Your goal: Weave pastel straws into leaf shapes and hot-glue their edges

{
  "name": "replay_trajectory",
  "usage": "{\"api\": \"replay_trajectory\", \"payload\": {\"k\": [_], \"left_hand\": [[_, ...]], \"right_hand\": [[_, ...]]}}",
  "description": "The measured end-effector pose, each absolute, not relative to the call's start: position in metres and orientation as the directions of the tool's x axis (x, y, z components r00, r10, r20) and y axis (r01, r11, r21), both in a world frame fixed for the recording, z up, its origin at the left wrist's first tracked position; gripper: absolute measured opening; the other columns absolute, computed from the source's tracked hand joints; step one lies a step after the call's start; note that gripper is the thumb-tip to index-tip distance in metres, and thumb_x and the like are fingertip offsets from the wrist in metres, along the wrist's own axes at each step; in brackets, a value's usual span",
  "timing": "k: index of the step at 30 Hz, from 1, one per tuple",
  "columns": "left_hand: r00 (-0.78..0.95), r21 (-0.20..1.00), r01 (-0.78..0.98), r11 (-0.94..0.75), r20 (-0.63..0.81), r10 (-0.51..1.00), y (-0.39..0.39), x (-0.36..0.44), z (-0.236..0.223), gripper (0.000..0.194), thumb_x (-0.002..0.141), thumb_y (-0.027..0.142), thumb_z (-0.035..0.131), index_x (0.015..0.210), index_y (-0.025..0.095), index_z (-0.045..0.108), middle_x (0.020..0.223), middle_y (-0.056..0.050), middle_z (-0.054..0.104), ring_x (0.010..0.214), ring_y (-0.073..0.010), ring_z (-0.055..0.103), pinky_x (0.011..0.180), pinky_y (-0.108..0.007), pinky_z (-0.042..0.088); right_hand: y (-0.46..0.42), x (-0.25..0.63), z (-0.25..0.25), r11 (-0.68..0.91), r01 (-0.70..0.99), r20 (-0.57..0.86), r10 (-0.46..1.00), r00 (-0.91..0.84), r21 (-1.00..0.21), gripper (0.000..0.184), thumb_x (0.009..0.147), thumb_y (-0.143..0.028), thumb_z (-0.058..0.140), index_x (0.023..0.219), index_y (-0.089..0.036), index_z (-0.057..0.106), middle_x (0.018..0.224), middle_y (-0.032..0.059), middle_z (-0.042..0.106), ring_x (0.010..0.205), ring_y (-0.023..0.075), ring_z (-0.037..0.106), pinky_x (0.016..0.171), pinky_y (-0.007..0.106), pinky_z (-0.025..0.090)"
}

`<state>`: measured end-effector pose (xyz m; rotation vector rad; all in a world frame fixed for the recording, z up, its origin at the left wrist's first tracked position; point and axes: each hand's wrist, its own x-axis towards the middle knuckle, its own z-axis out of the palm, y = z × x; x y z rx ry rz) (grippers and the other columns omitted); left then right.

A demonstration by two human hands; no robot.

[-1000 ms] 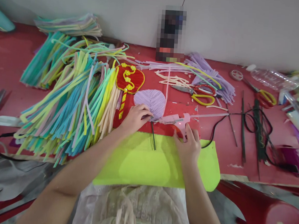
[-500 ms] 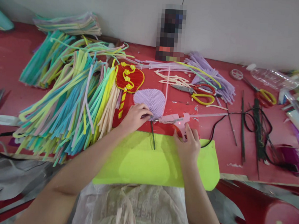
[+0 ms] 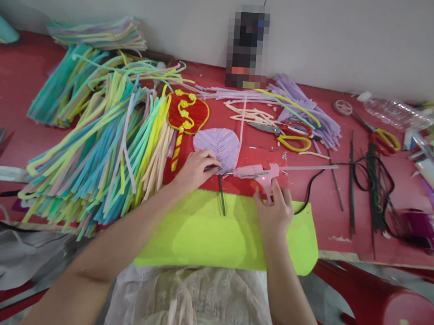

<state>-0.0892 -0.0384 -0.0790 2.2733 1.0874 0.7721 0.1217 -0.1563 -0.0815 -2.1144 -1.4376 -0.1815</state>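
Note:
My left hand (image 3: 194, 170) pinches the lower edge of a lilac fan-shaped piece (image 3: 218, 147) made of pipe cleaners, where a dark stem (image 3: 221, 201) comes out over the yellow-green sheet (image 3: 205, 230). My right hand (image 3: 274, 212) grips the handle of a pink glue gun (image 3: 256, 173). The gun's nozzle points left and touches the base of the lilac piece beside my left fingers. A glue stick pokes out of the gun's back toward the right. A finished red and yellow fan (image 3: 186, 114) lies just behind the lilac one.
A big heap of pastel pipe cleaners (image 3: 100, 140) fills the left of the red table (image 3: 15, 86). Lilac strips (image 3: 304, 111), yellow-handled scissors (image 3: 292, 136), a second pair of scissors (image 3: 382, 136), dark wires (image 3: 373, 191), a black cord and a plastic bottle (image 3: 392, 112) lie to the right.
The glue gun's nozzle has stayed at the base of the lilac piece; my right hand and the gun shifted slightly right. My left hand holds still.

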Motion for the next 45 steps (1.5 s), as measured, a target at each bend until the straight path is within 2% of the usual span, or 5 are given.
{"api": "replay_trajectory", "payload": {"k": [17, 22, 26, 33, 45], "left_hand": [[0.518, 0.635, 0.529, -0.563, 0.284, 0.807, -0.043, -0.089, -0.077, 0.009, 0.085, 0.019, 0.059, 0.09, 0.02, 0.066, 0.093, -0.004, 0.063, 0.091, -0.0182, 0.059, 0.084, -0.037, 0.043], [0.513, 0.641, 0.516, -0.568, 0.3, 0.804, -0.042, -0.089, -0.08, 0.009, 0.085, 0.02, 0.058, 0.09, 0.02, 0.067, 0.094, -0.004, 0.063, 0.091, -0.0183, 0.059, 0.084, -0.037, 0.043], [0.522, 0.644, 0.509, -0.572, 0.298, 0.799, -0.04, -0.09, -0.079, 0.011, 0.085, 0.018, 0.058, 0.088, 0.02, 0.068, 0.092, -0.004, 0.064, 0.089, -0.0179, 0.059, 0.083, -0.036, 0.044], [0.529, 0.661, 0.5, -0.559, 0.278, 0.802, -0.039, -0.09, -0.077, 0.011, 0.085, 0.018, 0.058, 0.089, 0.019, 0.068, 0.093, -0.004, 0.065, 0.089, -0.0178, 0.059, 0.081, -0.036, 0.044], [0.542, 0.649, 0.507, -0.568, 0.272, 0.795, -0.039, -0.09, -0.075, 0.01, 0.087, 0.02, 0.058, 0.09, 0.019, 0.068, 0.09, -0.004, 0.063, 0.088, -0.018, 0.059, 0.079, -0.036, 0.043]], "right_hand": [[-0.141, 0.191, -0.081, -0.453, 0.807, 0.297, 0.767, 0.569, -0.378, 0.059, 0.075, -0.05, 0.061, 0.123, -0.016, 0.057, 0.108, 0.0146, 0.058, 0.092, 0.0266, 0.059, 0.078, 0.042, 0.048], [-0.129, 0.226, -0.064, -0.361, 0.894, 0.29, 0.855, 0.431, -0.264, 0.06, 0.074, -0.054, 0.064, 0.12, -0.016, 0.061, 0.109, 0.0167, 0.058, 0.102, 0.0323, 0.055, 0.089, 0.05, 0.042], [-0.117, 0.2, -0.045, -0.039, 0.947, 0.457, 0.869, 0.19, -0.318, 0.04, 0.082, -0.048, 0.061, 0.111, -0.021, 0.068, 0.106, 0.0131, 0.061, 0.1, 0.0274, 0.056, 0.092, 0.043, 0.043], [-0.079, 0.129, -0.054, 0.479, 0.757, 0.302, 0.876, -0.376, -0.444, 0.023, 0.087, -0.032, 0.06, 0.107, -0.025, 0.069, 0.098, 0.0059, 0.066, 0.093, 0.0201, 0.059, 0.086, 0.037, 0.049], [-0.063, 0.123, -0.07, 0.622, 0.65, 0.381, 0.782, -0.493, -0.437, 0.018, 0.087, -0.029, 0.06, 0.101, -0.022, 0.069, 0.095, 0.0066, 0.069, 0.088, 0.0187, 0.061, 0.083, 0.036, 0.05]]}}
